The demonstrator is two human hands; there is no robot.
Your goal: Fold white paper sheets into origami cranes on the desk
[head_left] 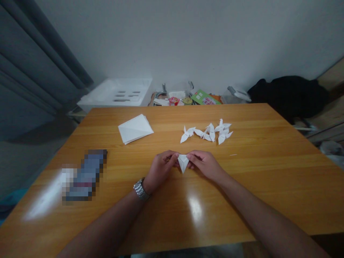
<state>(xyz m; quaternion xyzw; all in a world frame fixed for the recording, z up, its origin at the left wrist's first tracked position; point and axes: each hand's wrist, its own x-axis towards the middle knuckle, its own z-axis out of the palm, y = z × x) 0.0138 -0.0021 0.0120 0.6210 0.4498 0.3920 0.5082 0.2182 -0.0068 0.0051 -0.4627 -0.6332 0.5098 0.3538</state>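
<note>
Between my two hands is a small piece of folded white paper (183,163), kite-shaped with its point toward me and creases down its middle. My left hand (163,165), with a metal watch on the wrist, pinches its left corner between thumb and fingers. On the other side, my right hand (204,163) grips the right corner the same way. Beyond the hands lie several folded white paper cranes (211,132) in a loose row on the wooden table (150,218).
A stack of white paper sheets (135,129) rests at the back left. A pixelated dark, phone-like object (87,175) lies on the left. Behind the table are a white plastic basket (118,93), a green packet (204,97) and a black cloth heap (290,95).
</note>
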